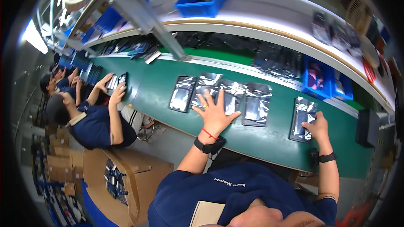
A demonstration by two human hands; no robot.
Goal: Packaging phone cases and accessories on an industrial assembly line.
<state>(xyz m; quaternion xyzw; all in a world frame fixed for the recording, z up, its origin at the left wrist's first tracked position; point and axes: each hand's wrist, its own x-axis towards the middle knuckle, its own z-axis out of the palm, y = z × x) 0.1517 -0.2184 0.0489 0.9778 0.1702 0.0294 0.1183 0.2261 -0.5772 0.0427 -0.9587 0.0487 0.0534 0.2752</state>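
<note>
Several flat dark rectangular items in shiny clear bags lie in a row on the green table (155, 96). My left hand (214, 115) is open, fingers spread over the two middle bagged items, covering part of them. Left of it lies one bagged item (182, 94); to its right is another bagged item (255, 107). Farther right, my right hand (318, 127) grips the right edge of a separate bagged item (301, 120), thumb on top. The fingers beneath that edge are partly hidden.
Behind the row runs a raised shelf (269, 27) with a blue bin (203, 0). Small blue bins (316, 80) stand at the back right. A metal post (162, 38) rises at back left. Co-workers (97, 120) sit leftward; a cardboard box (139, 180) stands at lower left.
</note>
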